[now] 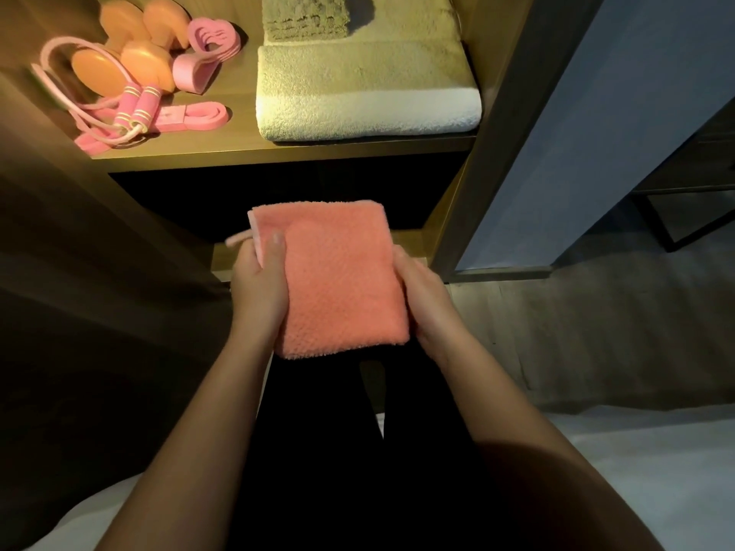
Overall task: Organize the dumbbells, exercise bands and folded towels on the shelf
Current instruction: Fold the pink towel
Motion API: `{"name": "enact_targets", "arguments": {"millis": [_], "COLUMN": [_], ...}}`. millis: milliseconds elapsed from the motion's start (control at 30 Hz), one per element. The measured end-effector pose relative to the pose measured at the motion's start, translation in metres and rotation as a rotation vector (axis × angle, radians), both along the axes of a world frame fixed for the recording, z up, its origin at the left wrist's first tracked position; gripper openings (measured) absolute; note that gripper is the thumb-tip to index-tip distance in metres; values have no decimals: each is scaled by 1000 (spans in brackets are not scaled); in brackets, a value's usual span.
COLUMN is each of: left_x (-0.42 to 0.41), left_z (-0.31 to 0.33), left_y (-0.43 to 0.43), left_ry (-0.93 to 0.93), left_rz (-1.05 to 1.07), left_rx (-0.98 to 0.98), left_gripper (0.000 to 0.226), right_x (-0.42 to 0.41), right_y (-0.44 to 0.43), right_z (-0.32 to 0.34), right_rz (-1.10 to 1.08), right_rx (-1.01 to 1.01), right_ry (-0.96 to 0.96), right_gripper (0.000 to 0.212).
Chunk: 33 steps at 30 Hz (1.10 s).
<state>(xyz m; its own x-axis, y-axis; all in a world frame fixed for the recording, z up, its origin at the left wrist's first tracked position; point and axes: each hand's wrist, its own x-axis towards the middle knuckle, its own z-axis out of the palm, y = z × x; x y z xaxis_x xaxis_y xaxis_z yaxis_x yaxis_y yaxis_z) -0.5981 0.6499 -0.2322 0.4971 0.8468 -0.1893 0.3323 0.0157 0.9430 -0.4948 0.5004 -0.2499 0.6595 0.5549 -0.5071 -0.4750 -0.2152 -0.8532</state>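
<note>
The person holds a folded pink towel (342,276) in the air, below and in front of the shelf (278,151). The left hand (258,284) clamps the towel's left edge, thumb flat on top and the other fingers hidden beneath. The right hand (421,296) cups the right edge with its fingers curled under; how far they reach cannot be seen.

On the shelf a big white towel (366,93) lies at the right end, with a smaller dull one (306,15) on top of it toward the back. At the shelf's left end sit the orange dumbbells (131,57), a skipping rope (135,109) and pink bands (191,115), all crowded together.

The pink towel looks light, soft and floppy, and its pile should not slip. The risk is likely the fold: gripped at one corner, the layers would probably sag open. A loop (238,238) sticks out at the far left corner, a poor place to take it. Holding both side edges, as now, or sliding a flat palm under the middle, should keep it square for laying on the shelf's towel stack.
</note>
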Motion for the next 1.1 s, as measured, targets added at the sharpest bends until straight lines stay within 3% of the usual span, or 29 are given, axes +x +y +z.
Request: {"name": "enact_targets", "arguments": {"millis": [67, 167, 300, 567, 800, 967, 1100], "left_x": [5, 12, 15, 9, 12, 14, 15], "left_z": [3, 7, 8, 14, 25, 28, 35], "left_y": [4, 9, 9, 6, 2, 1, -1], "left_ry": [-19, -39, -130, -280, -392, -469, -506], "left_rz": [6, 23, 58, 149, 143, 161, 214], "left_rx": [52, 113, 141, 229, 130, 75, -4], "left_gripper": [28, 24, 24, 12, 11, 30, 29], "right_x": [-4, -17, -28, -30, -30, -32, -32], "right_y": [-4, -13, -16, -10, -1, 0, 0], "right_z": [-7, -13, -8, 8, 20, 30, 36], "right_rz": [-99, -204, -309, -384, -275, -294, -220], "right_rx": [16, 23, 158, 296, 347, 598, 719], "right_ry": [289, 630, 861, 896, 812, 830, 786], "right_gripper": [57, 56, 52, 43, 49, 62, 68]}}
